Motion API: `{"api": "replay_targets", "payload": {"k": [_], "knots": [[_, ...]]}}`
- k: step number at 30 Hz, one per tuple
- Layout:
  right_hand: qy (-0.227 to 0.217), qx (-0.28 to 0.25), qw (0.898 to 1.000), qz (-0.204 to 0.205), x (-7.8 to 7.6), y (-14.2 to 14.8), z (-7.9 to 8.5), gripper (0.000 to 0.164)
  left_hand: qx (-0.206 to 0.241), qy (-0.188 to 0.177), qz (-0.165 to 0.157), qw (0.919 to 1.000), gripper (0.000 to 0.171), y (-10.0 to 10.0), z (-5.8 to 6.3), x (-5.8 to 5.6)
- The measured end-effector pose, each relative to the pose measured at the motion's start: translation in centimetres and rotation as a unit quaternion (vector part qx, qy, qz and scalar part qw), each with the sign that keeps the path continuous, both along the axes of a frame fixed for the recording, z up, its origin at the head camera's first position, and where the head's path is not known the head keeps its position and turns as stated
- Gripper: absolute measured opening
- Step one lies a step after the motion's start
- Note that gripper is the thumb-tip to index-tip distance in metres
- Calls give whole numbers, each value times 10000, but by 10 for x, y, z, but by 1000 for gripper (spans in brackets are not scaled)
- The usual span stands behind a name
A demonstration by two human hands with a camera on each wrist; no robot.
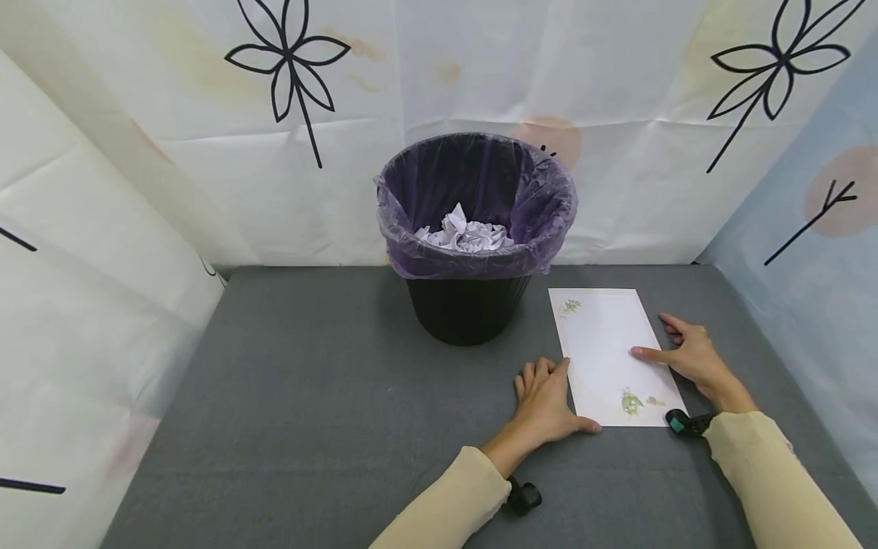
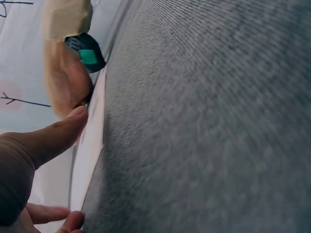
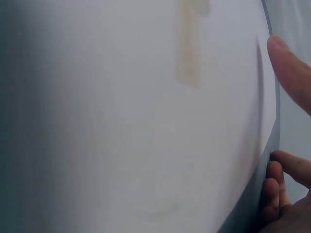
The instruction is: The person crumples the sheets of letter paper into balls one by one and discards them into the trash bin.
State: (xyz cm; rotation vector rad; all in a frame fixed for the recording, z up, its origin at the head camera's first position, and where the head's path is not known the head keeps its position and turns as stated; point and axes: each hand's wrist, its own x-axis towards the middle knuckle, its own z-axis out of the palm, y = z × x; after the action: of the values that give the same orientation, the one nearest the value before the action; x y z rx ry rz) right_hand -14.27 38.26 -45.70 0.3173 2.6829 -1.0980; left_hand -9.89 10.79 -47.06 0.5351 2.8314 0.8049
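A sheet of white paper [image 1: 604,343] with small green floral prints lies on the grey table. My left hand [image 1: 545,404] is at its left edge, with the fingertips at the side and the thumb near the bottom edge. Over on the right side, my right hand [image 1: 696,362] has its thumb above the sheet and its fingers on the cloth beyond the edge. The left wrist view shows the paper [image 2: 95,136] nearly edge-on beside the left thumb. In the right wrist view the sheet [image 3: 146,121] looms close, with the right thumb [image 3: 291,70] over its edge.
Behind the paper stands a black waste bin [image 1: 466,309] lined with a purple bag [image 1: 549,213]. Crumpled white paper [image 1: 466,232] lies inside it. Patterned fabric walls [image 1: 645,191] border the grey table [image 1: 309,396] at the back and sides.
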Motion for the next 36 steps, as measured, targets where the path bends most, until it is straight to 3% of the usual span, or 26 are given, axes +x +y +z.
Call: {"api": "replay_targets", "payload": {"k": [5,18,25,31,36], "knots": [[98,88,9999,-91,-1,-3,-2,107,-276,101,73,9995,112,7,-4,0],[309,93,9993,-200,2,-11,-2,101,-635,97,-98,9979,105,5,-5,-4],[233,-99,9992,-309,2,-12,-5,96,-599,185,-160,9979,102,3,-7,-3],[504,-450,9947,-780,4,-14,-3,78,-573,149,-165,9981,100,3,-7,-3],[979,-1009,9792,-1463,5,-18,4,48,-493,69,-169,9986,95,2,-5,-3]]}}
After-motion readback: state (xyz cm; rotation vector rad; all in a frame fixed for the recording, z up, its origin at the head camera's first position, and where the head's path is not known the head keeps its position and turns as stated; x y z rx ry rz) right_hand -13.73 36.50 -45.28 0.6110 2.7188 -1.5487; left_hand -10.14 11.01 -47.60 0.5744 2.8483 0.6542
